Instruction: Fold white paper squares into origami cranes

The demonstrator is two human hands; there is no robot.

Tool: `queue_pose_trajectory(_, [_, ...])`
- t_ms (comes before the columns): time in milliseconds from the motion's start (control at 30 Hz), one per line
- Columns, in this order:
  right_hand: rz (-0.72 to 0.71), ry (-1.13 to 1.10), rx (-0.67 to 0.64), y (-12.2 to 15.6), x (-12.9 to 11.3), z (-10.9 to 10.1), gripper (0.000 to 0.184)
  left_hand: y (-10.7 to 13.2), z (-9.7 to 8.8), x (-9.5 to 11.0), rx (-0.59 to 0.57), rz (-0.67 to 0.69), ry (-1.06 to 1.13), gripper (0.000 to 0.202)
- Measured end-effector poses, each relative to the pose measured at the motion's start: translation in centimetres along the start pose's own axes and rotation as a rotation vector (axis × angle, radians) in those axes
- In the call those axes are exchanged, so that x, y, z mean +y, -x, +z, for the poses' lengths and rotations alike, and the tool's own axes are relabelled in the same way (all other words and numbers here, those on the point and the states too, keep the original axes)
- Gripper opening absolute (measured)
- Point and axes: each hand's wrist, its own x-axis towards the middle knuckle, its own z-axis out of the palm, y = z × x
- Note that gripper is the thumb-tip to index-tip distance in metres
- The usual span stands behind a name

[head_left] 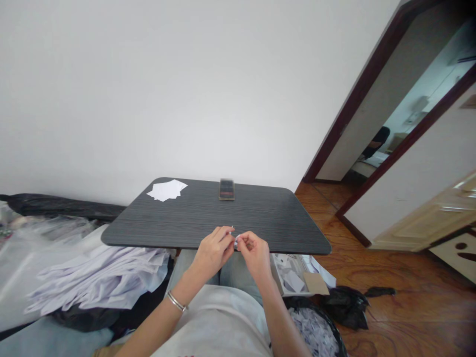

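Observation:
Over the near edge of the dark table (178, 218), my two hands meet at a small white piece, perhaps paper (236, 241). My left hand (214, 249), with a silver bangle at the wrist, has its fingers closed at the piece's left side. A tiny pale tip shows by its fingertips, too small to name. From the other side my right hand (256, 252) pinches the same piece between thumb and forefinger. Fingers cover much of it.
White paper sheets (166, 190) lie at the table's far left. A small dark rectangular object (226, 189) sits at the back. White cloth (104, 280) is piled on the left. At right are a box of papers (284, 292) and a black bag of white scraps (314, 329).

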Motion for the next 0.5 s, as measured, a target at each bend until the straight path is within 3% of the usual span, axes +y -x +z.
queue_pose_trajectory(500, [-0.113, -0.079, -0.027, -0.45, 0.29, -0.29, 0.013, 0.01, 0.17, -0.43, -0.036, 0.017, -0.067, 0.012])
